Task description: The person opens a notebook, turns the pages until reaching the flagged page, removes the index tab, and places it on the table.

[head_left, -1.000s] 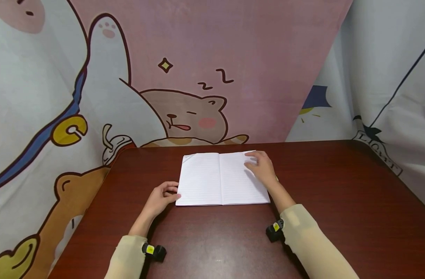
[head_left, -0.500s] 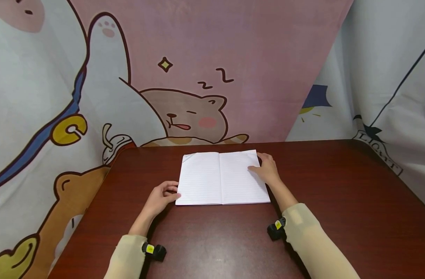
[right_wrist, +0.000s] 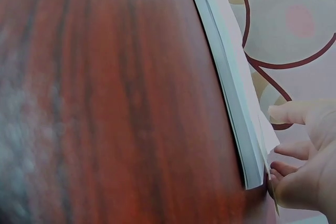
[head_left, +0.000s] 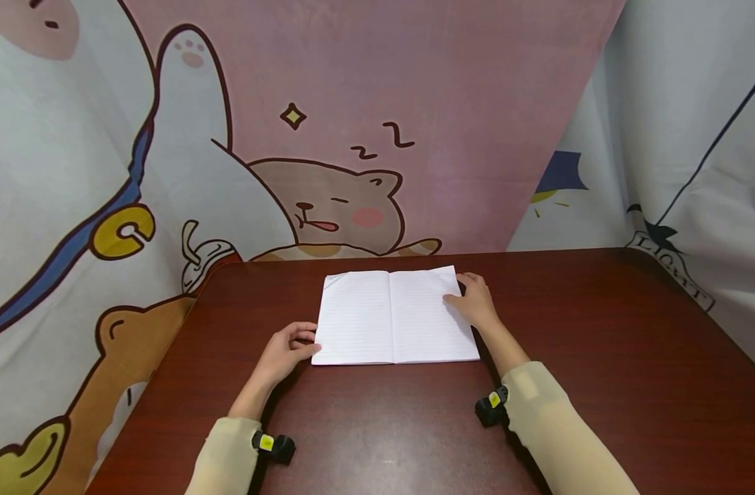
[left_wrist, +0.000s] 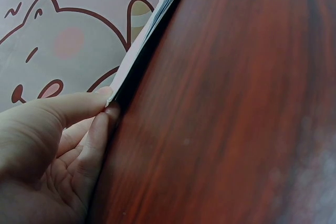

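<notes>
An open notebook [head_left: 353, 316] with white lined pages lies on the brown table, its spine crease near the middle. At its lower left edge, my left hand [head_left: 285, 353] pinches the notebook between thumb and fingers. The left wrist view shows that hand [left_wrist: 47, 140] with the thumb on top and a finger under the paper edge. My right hand [head_left: 478, 302] is at the right edge, thumb over the page and fingers beyond and behind the edge. In the right wrist view, a lifted page corner [right_wrist: 269, 137] stands between the thumb and fingers of that hand [right_wrist: 310, 156].
The wooden table [head_left: 377, 426] extends around the notebook. A pink and white cartoon curtain [head_left: 464, 124] hangs behind its far edge, with more white cloth [head_left: 693, 137] on the right. Each sleeve carries a small black camera, the left camera [head_left: 282, 449] and the right camera [head_left: 489, 410].
My right hand has shifted slightly right, from over the upper right page to its outer edge, and its fingers have gone behind the paper. My left hand and the notebook stay put.
</notes>
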A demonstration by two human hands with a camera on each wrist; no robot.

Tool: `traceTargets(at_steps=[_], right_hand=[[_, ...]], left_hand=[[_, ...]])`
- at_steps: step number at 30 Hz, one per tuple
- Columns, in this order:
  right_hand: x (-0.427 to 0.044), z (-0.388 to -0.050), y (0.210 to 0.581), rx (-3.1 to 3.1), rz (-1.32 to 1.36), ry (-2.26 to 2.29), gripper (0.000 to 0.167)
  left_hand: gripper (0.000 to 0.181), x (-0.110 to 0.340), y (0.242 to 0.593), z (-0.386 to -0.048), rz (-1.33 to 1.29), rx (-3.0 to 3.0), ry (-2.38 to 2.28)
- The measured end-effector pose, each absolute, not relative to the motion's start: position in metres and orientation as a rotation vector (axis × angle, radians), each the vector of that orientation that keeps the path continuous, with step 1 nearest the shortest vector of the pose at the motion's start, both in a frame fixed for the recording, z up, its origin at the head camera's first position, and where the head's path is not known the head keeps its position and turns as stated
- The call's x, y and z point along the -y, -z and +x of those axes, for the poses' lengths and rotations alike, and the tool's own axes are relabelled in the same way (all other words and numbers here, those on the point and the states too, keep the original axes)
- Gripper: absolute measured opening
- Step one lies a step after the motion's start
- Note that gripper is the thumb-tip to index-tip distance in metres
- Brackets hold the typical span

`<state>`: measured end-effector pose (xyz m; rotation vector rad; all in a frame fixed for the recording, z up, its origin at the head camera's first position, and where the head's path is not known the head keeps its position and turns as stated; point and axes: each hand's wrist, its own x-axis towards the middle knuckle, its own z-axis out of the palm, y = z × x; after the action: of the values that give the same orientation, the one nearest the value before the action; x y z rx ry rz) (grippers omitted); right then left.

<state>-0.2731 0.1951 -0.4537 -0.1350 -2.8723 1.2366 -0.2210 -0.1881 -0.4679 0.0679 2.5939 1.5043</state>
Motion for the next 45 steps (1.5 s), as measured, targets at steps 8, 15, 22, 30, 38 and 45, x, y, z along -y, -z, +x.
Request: traceTargets(at_steps=[8,15,22,30,38,45], right_hand=[[-0.195,-0.272,0.453,2.788,-0.145,-1.275,0.053],[-0.192,-0.268,0.451,2.605,-0.158,-1.384,0.035],[-0.189,-0.269,0.452,2.51,-0.099,-1.408,0.026],[-0.187,-0.267,0.45,2.48,-0.039,-1.442,0.024],[-0.184,-0.265,0.446,2.512,0.032,-1.53,0.028],[-0.183,-0.265,0.446,2.526,0.124,-1.547,0.024]], left_hand=[[0.04,0.189,0.466,-0.219,0.087,-2.596,-1.517],[0.04,0.189,0.466,-0.219,0.085,-2.594,-1.517],[0.041,0.188,0.465,-0.219,0.08,-2.588,-1.541],[0.04,0.189,0.467,-0.22,0.072,-2.591,-1.53],[0.04,0.183,0.452,-0.214,0.066,-2.583,-1.527],[0.038,0.176,0.427,-0.2,0.099,-2.579,-1.514]])
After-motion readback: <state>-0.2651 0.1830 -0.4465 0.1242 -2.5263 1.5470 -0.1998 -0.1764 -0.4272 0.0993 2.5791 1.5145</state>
